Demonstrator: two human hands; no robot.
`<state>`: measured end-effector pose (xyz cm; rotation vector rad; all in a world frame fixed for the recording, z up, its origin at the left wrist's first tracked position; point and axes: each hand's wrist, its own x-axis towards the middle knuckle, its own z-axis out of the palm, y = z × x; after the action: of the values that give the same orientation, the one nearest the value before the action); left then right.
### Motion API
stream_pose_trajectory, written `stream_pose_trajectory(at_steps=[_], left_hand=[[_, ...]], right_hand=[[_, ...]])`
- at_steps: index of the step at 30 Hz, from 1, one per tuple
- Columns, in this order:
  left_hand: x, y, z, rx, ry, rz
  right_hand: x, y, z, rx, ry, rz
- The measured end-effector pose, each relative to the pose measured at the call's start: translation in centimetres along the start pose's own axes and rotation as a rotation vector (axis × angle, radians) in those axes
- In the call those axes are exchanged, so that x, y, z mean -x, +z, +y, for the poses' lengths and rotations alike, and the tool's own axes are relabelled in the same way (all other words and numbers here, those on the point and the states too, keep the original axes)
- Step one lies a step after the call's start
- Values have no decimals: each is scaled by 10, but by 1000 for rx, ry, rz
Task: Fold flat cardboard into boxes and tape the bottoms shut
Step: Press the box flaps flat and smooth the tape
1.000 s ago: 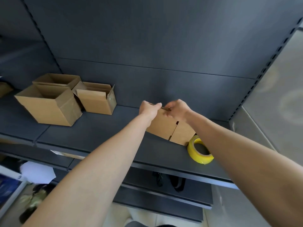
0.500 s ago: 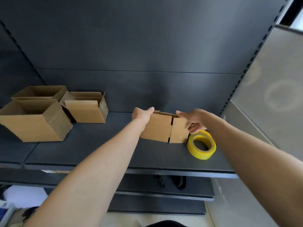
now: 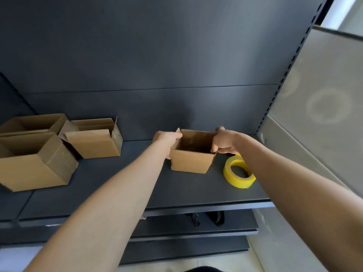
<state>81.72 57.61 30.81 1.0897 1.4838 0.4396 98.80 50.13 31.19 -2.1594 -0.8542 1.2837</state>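
A small brown cardboard box (image 3: 190, 161) stands on the dark shelf (image 3: 137, 185), opened into a square with its top open toward me. My left hand (image 3: 167, 139) grips its left wall, thumb over the rim. My right hand (image 3: 224, 143) grips the right wall, fingers curled over the edge. A roll of yellow tape (image 3: 238, 174) lies flat on the shelf just right of the box, beside my right forearm.
Three folded cardboard boxes sit at the shelf's left: a large one (image 3: 35, 161) in front, one (image 3: 29, 123) behind it, and a smaller one (image 3: 94, 140) with clear tape on its side. A grey panel (image 3: 318, 114) borders the shelf on the right. Lower shelves lie beneath.
The cardboard went from a flat folded piece to an opened square box. Both hands shifted to its left and right walls. The view moved, with the left boxes now nearer the frame edge.
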Motion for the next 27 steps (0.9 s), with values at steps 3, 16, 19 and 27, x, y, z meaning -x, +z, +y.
stream_pose_trajectory(at_steps=[3, 16, 19, 27], left_hand=[[-1, -1, 2, 64, -27, -47], [-7, -3, 3, 173, -77, -217], [-6, 0, 7, 114, -80, -206], [1, 16, 8, 16, -20, -157]], right_hand=[[1, 0, -3, 7, -28, -30], [-10, -13, 13, -393, 74, -63], [-10, -14, 13, -385, 87, -73], [-8, -7, 7, -225, 74, 86]])
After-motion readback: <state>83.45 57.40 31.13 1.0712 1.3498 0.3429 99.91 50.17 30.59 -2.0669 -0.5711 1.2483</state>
